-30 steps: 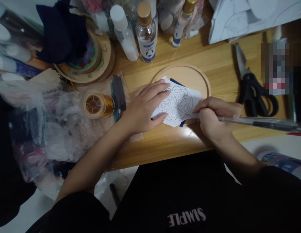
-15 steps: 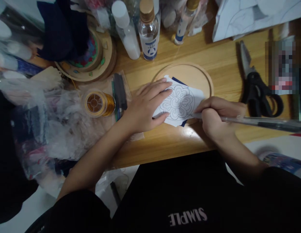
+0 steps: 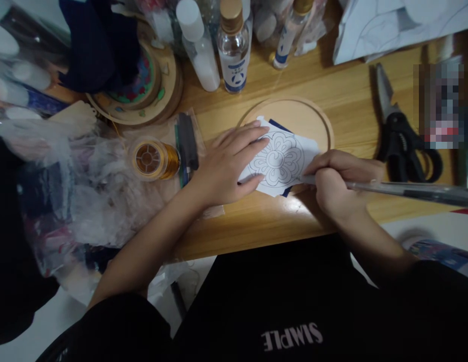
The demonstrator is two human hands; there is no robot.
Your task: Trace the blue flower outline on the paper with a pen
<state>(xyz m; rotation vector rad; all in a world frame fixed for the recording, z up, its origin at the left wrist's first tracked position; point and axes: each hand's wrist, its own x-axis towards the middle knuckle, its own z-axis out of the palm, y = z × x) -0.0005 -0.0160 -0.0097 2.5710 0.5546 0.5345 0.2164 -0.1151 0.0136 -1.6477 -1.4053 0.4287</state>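
A white paper (image 3: 278, 160) printed with a flower outline inside a circle lies over a dark blue piece (image 3: 286, 192), of which only edges show. Both rest on a round wooden tray (image 3: 312, 118) with a raised rim. Across the paper's left side my left hand (image 3: 228, 163) lies flat, fingers spread and pressing on it. My right hand (image 3: 337, 186) is closed around a clear pen (image 3: 410, 190). The pen's tip meets the paper at the lower right edge of the printed circle.
Black-handled scissors (image 3: 403, 133) lie to the right. Bottles, among them a gold-capped bottle (image 3: 234, 55), stand at the back. A spool of golden thread (image 3: 156, 160) and crumpled plastic bags (image 3: 101, 201) are on the left. Paper sheets (image 3: 403, 30) sit at the back right.
The whole view has shifted very slightly. Both hands, the pen and the paper stay in nearly the same places relative to each other.
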